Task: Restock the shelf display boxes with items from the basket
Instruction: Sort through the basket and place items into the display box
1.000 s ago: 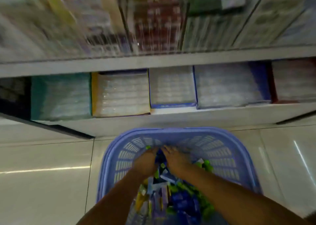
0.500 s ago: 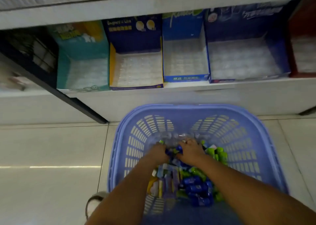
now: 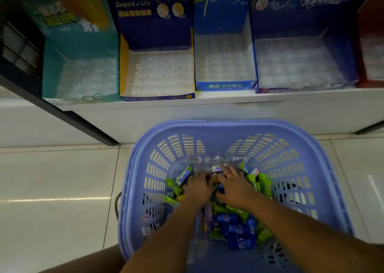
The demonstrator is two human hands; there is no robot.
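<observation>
Left hand: knuckles up, fingertips sunk among the items; whether it grips any cannot be told. Right hand: just beside the left, fingers spread flat on the heap. Items: green and blue packets piled in the lilac basket. Basket: on the floor tiles, before the bottom shelf. Display boxes: five in a row on that shelf, lined with clear trays.

Your bare forearms reach forward and down, converging. Your left hand lies palm down, fingertips curled out of sight. Your right hand sits just beside it, fingers spread forward.
</observation>
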